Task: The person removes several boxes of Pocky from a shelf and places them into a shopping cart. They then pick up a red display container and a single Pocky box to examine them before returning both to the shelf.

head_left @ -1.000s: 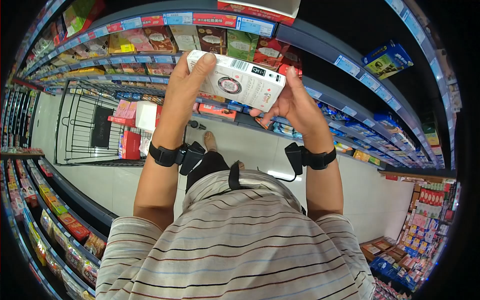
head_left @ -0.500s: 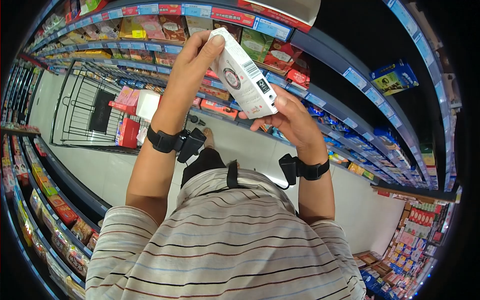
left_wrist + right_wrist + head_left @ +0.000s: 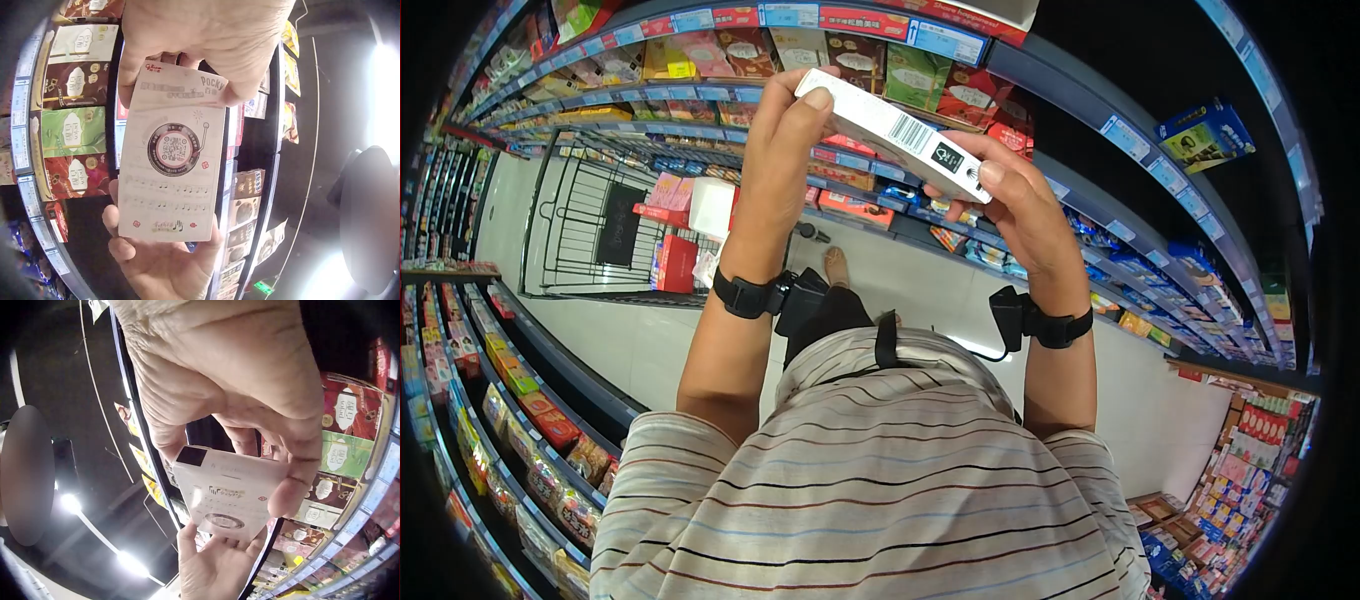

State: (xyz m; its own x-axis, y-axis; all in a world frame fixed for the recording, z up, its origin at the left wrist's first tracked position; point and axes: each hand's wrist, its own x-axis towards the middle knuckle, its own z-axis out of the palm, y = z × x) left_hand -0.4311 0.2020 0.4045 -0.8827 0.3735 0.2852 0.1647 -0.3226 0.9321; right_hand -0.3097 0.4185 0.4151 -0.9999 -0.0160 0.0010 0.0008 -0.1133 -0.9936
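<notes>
A white Pocky box (image 3: 870, 115) is held up between both hands in front of the shelves. In the head view its narrow side with the barcode faces up. The left wrist view shows the broad face of the box (image 3: 169, 187), with a round record-player print and a QR code. My left hand (image 3: 788, 130) grips one end, thumb on the near edge. At the other end my right hand (image 3: 1028, 205) holds the box between thumb and fingers; in the right wrist view the box (image 3: 219, 497) sits between the right thumb and fingers.
Shelves behind the box carry several Pejoy boxes, among them a green box (image 3: 915, 75). A blue packet (image 3: 1208, 133) lies on a dark shelf at right. Left of me stands a wire shopping cart (image 3: 565, 215) with red and pink boxes. Another shelf of snacks (image 3: 550, 420) runs along the lower left.
The box has tilted: its printed broad face, visible to the head camera before, has turned away, and the barcode side now faces up. Both hands have kept hold of it.
</notes>
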